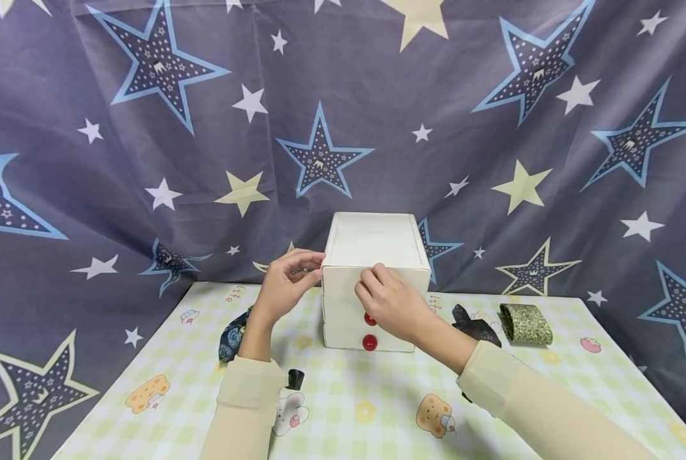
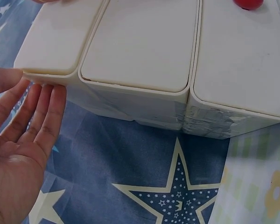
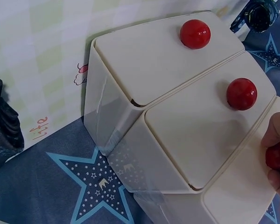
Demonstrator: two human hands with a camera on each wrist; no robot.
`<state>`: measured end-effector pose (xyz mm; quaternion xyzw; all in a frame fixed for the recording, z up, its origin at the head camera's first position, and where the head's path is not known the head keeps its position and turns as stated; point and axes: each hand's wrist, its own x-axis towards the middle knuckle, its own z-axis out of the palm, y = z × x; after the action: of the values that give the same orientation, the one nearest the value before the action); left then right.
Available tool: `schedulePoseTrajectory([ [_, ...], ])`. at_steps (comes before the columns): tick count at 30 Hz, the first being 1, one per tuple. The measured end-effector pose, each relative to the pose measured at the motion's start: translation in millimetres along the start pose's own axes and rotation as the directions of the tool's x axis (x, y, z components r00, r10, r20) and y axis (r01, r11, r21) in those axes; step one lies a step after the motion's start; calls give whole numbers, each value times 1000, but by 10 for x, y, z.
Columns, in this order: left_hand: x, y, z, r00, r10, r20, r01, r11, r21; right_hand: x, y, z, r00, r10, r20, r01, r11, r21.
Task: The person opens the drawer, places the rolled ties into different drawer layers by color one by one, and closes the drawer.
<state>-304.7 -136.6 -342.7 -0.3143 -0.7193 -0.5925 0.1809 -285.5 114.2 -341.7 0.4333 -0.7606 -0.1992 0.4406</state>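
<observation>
A white three-drawer box (image 1: 377,239) stands on the table, its drawer fronts facing me. Red knobs sit on the fronts; the middle knob (image 3: 241,94) and bottom knob (image 3: 195,34) show in the right wrist view. With curled fingers, my right hand (image 1: 391,303) pinches the top red knob (image 3: 276,157), which it hides in the head view. The left hand (image 2: 25,140) touches the box's upper left corner, its fingers nearly straight along the side and the thumb by the front edge. All three drawers look closed.
A dark blue patterned cloth roll (image 1: 233,335) lies left of the box, behind my left forearm. To the right are a crumpled black cloth (image 1: 475,327) and a green patterned roll (image 1: 525,324). A star-printed curtain (image 1: 296,83) hangs behind the checked tablecloth (image 1: 331,409).
</observation>
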Motion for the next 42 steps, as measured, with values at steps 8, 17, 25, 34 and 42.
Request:
schedulePoseTrajectory([
  [8,-1,-8,-1,1000,3,4,-3,1000,-18,-7,4,-22,1000,-20,7,21,1000,-12],
  [17,-4,-8,2,1000,-6,7,6,1000,-13,-16,-5,-61,999,-36,23,37,999,-38],
  [25,-11,-7,-11,1000,3,-1,-3,1000,-2,-5,-18,-107,999,-48,25,49,998,-36],
  [34,-10,-16,-6,1000,0,2,0,1000,-14,-28,-32,-149,997,-75,27,76,996,-47],
  [42,-9,-6,-6,1000,-5,2,5,1000,-12,-28,-57,-180,997,-68,32,69,997,-35],
])
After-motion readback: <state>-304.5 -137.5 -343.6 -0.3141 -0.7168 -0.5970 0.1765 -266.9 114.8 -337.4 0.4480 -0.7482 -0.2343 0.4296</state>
